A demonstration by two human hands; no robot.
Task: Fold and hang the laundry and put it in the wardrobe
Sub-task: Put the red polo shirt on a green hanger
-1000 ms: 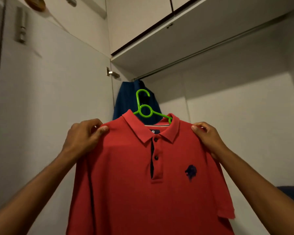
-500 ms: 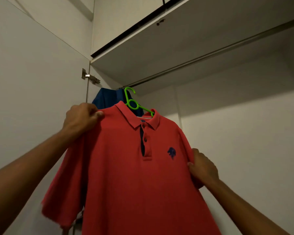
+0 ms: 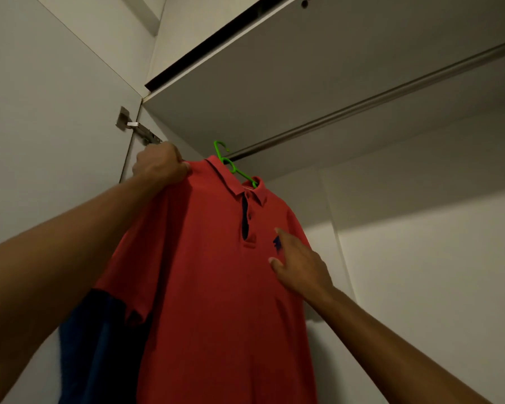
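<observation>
One red shirt (image 3: 216, 287) on one green hanger (image 3: 231, 164) is held just below the rail (image 3: 376, 103), gripped at the shoulder by the left hand (image 3: 161, 167) and touched by the flat, released right hand (image 3: 301, 263); hooking over the rail seemingly remains, beside one blue garment (image 3: 99, 354).

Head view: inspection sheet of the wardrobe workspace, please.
Surface: no table; wardrobe shelf underside above.
Job's things: red polo shirt on green hanger, hook just below the rail, whether it is on the rail cannot be told.
Clutter: blue garment hanging behind the red shirt, lower left.
Grip: left hand grips the shirt's shoulder; right hand open, fingers on the chest.
Cables: nothing seen.
Surroundings: open wardrobe door with hinge, white back wall.
</observation>
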